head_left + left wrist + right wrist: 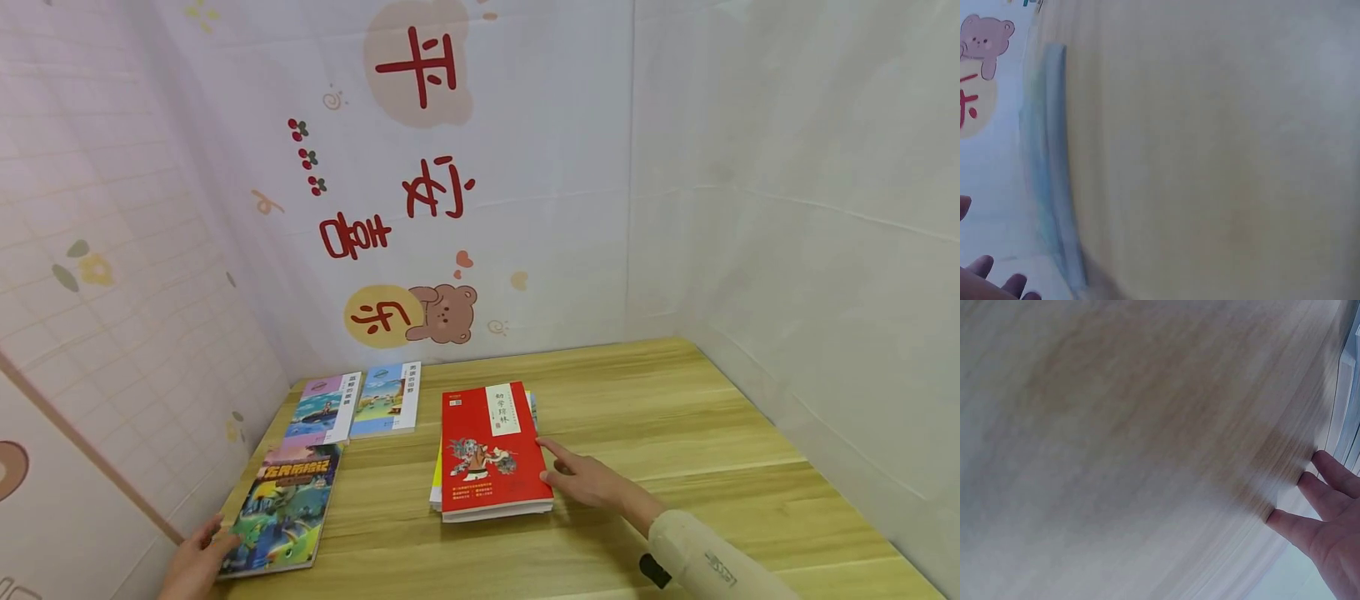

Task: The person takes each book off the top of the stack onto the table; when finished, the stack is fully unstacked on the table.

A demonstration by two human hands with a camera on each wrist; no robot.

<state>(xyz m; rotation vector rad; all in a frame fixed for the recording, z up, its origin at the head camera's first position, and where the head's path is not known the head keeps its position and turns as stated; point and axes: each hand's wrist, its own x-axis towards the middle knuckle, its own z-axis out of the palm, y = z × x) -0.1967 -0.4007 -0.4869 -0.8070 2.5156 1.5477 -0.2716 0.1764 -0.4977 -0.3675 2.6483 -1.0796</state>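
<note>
A red-covered book (pixel 480 454) lies on top of a stack, with a yellow edge and white pages of other books showing beneath it. At the stack's right side is my right hand (pixel 588 477), its fingertips right at the book's edge. In the right wrist view, the fingers (pixel 1300 526) are spread and reach down to the wood beside the stack. My left hand (pixel 197 560) is at the lower left edge of a colourful picture-covered book (pixel 288 508), its fingers overlapping the corner. The left wrist view shows spread fingers (pixel 1015 285) at the lower left.
Behind the colourful book lie a purple-bordered book (pixel 318 410) and a blue-bordered book (pixel 384 402), side by side near the back edge. The wooden table (pixel 637 392) stands against printed cloth walls (pixel 547 183) at the back and on both sides.
</note>
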